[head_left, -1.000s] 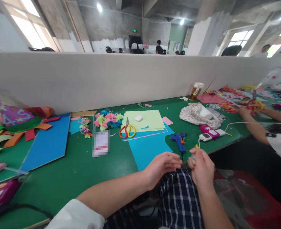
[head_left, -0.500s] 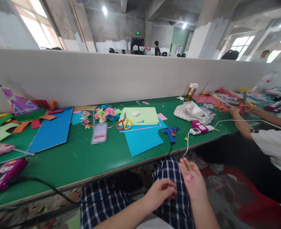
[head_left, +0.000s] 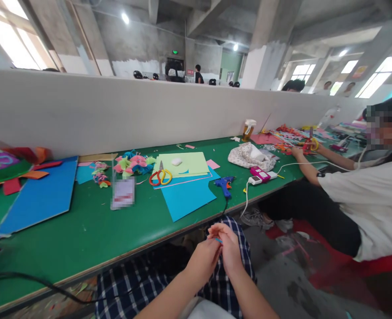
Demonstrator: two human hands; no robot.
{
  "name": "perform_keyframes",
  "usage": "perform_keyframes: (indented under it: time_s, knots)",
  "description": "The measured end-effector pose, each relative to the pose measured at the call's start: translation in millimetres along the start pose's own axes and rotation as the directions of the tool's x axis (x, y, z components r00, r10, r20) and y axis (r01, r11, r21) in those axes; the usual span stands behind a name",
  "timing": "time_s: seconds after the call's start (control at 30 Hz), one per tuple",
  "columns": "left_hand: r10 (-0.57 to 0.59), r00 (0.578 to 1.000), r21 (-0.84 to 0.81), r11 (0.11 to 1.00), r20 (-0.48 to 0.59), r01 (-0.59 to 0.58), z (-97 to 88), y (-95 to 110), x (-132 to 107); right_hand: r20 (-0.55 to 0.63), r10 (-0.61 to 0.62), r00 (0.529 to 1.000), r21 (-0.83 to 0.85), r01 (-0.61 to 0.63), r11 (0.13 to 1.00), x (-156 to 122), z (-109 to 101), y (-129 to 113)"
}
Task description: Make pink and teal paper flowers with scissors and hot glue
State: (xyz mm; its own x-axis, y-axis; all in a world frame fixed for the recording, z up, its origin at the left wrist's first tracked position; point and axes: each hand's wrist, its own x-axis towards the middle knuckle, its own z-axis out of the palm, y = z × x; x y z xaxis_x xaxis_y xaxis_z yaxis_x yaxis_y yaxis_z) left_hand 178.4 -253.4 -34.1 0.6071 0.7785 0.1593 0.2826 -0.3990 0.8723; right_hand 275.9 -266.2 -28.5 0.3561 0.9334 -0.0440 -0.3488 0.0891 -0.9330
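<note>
My left hand [head_left: 203, 260] and my right hand [head_left: 229, 249] are pressed together over my lap, below the edge of the green table [head_left: 92, 230]. Their fingertips pinch a tiny blue scrap [head_left: 218, 240] between them. My legs in checked trousers [head_left: 239, 274] lie under the hands. On the table above them rest a blue glue gun [head_left: 224, 184], a light blue sheet [head_left: 186, 197], light green paper [head_left: 186, 163] and red and yellow scissors [head_left: 159, 177].
A person in a white shirt [head_left: 369, 199] sits to my right, arms on the table, holding scissors [head_left: 309, 144]. Paper flowers [head_left: 132, 163], a dark blue board [head_left: 39, 199], a cloth pouch [head_left: 247, 156], a pink device [head_left: 260, 174] and a white partition [head_left: 149, 110] are also here.
My hands have dropped from the table edge to my lap and closed together. The view has pulled back and turned right, bringing the neighbour more into sight.
</note>
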Motion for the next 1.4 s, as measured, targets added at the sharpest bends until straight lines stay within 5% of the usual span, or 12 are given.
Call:
perform_keyframes:
  time_s: [0.17,0.43,0.6,0.8,0.93,1.1,1.4]
  knots:
    - [0.054,0.998,-0.041,0.998,0.04,-0.053,-1.2,-2,-2,0.153,-0.015,0.988,-0.173,0.041,0.984,-6,-1,-2]
    - [-0.049,0.999,-0.166,0.985,0.003,0.049,2.9,-3,-12,0.333,0.086,0.939,-0.251,0.0,0.968,-7,-5,-5]
    - [-0.107,0.994,-0.245,0.963,0.03,0.111,6.9,2,-14,0.296,0.119,0.948,-0.22,-0.054,0.974,-11,-9,-1]
    - [-0.194,0.973,-0.401,0.887,0.129,0.23,13.2,2,-9,0.086,0.035,0.996,-0.143,-0.023,0.989,-6,-10,4]
    - [-0.239,0.961,-0.463,0.842,0.141,0.278,9.1,-3,-8,0.089,0.013,0.996,-0.109,-0.003,0.994,-2,-2,7]
    - [-0.334,0.93,-0.516,0.775,0.155,0.365,1.4,-5,-14,0.217,0.029,0.976,-0.135,0.001,0.991,-7,14,3]
    - [-0.453,0.864,-0.687,0.556,0.222,0.468,-12.1,4,-11,0.486,0.105,0.867,-0.274,0.037,0.961,-8,15,-9]
